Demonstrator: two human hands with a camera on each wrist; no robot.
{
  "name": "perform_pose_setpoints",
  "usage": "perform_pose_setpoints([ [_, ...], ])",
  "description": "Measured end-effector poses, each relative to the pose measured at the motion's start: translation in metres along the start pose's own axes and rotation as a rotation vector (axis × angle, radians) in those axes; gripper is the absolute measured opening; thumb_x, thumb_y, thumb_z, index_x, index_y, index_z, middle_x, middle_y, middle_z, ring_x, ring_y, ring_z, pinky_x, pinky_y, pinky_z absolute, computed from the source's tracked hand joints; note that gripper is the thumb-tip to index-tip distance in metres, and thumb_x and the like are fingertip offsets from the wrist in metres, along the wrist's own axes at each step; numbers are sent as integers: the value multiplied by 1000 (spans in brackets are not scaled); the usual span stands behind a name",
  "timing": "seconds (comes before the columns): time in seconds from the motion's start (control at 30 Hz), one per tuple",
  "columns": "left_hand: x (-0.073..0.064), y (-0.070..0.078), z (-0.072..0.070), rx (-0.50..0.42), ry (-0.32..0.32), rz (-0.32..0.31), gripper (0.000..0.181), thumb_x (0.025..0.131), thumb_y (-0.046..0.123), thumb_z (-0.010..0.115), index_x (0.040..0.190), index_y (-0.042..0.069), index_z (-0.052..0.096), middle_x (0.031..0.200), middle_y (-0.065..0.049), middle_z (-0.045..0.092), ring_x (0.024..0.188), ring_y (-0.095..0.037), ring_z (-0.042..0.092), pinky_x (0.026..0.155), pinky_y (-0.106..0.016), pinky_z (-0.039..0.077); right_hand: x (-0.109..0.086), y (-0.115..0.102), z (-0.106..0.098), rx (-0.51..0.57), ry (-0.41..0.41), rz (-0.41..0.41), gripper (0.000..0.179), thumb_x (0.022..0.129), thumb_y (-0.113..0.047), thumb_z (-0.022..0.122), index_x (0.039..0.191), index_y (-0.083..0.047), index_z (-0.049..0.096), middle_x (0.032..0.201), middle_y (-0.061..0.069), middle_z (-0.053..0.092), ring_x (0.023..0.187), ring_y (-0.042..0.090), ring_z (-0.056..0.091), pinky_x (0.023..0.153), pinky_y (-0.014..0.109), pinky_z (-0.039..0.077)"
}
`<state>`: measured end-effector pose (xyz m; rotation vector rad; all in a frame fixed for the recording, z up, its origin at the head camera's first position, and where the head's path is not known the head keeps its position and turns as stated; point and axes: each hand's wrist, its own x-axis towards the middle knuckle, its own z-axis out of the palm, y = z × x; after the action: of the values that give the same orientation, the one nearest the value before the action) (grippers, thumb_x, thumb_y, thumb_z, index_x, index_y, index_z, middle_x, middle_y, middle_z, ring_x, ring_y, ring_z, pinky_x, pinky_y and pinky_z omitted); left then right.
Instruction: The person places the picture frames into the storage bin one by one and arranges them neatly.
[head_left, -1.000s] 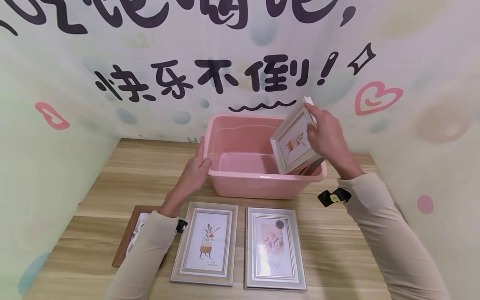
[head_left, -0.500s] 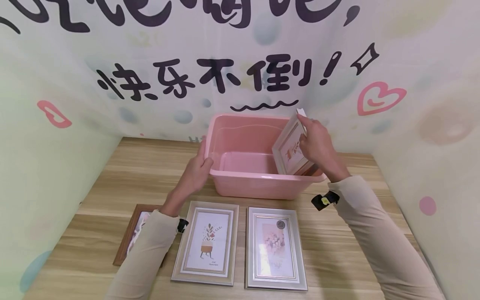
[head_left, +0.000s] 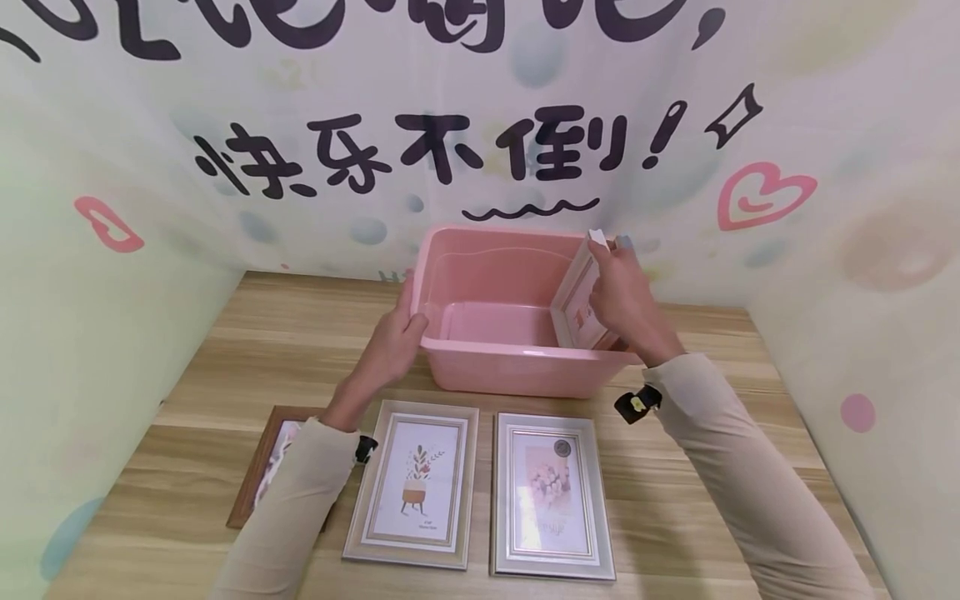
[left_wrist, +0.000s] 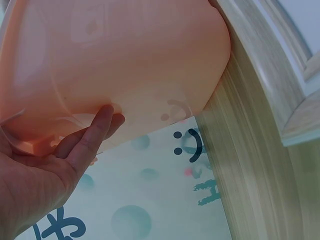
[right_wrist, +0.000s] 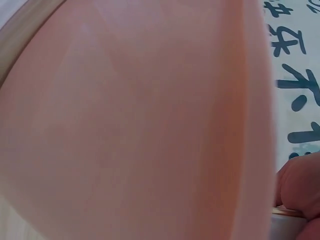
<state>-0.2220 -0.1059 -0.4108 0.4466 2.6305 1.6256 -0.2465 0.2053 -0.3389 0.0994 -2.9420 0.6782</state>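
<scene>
A pink plastic basin [head_left: 517,371] stands at the back of the wooden table. My left hand [head_left: 392,337] grips its left rim, thumb in front; in the left wrist view the fingers [left_wrist: 92,137] lie against the basin's outer wall. At the right end of the basin, my right hand [head_left: 626,296] holds a white picture frame [head_left: 573,287] by its top edge. That frame leans inside the basin against the right end, its lower edge down near the floor. The hand hides much of its picture. In the right wrist view the basin wall [right_wrist: 140,120] fills most of the image.
Two pale picture frames lie face up in front of the basin, a plant-print frame [head_left: 412,483] and a flower-print frame [head_left: 552,496]. A brown frame [head_left: 255,475] lies partly under the left forearm. A printed cloth wall [head_left: 337,233] rises right behind the basin.
My right hand has moved down and slightly left, lowering the white picture frame deeper into the basin's right end. The left hand keeps its grip on the rim.
</scene>
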Motion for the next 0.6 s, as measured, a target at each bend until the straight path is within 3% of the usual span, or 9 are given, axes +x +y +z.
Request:
perform_pose_setpoints([
  [0.17, 0, 0, -1, 7, 2, 0, 71, 101, 15, 31, 160, 23, -6, 154, -26, 35, 58, -25, 49, 38, -28, 40, 2, 0, 9, -72, 35, -56, 63, 88, 14, 47, 149, 2, 39, 141, 33, 40, 122, 43, 47, 95, 52, 50],
  [0.33, 0, 0, 0, 3, 3, 3, 71, 101, 14, 31, 160, 24, -6, 155, -26, 34, 61, -31, 52, 38, -28, 40, 3, -2, 14, -161, 45, -77, 58, 88, 10, 51, 145, 4, 42, 144, 34, 36, 133, 49, 36, 102, 58, 45],
  [0.47, 1, 0, 0, -1, 0, 2, 71, 101, 14, 31, 160, 23, -6, 154, -26, 35, 59, -28, 50, 38, -28, 39, 1, -2, 14, -253, 52, -114, 56, 86, 7, 52, 141, 9, 43, 144, 38, 36, 140, 54, 22, 117, 57, 25],
  [0.6, 1, 0, 0, 8, 0, -2, 71, 101, 14, 31, 160, 23, -6, 154, -27, 34, 55, -21, 47, 38, -29, 40, 0, 2, 11, -307, 66, -111, 56, 85, 5, 51, 140, 12, 42, 144, 41, 34, 139, 56, 23, 119, 60, 17],
])
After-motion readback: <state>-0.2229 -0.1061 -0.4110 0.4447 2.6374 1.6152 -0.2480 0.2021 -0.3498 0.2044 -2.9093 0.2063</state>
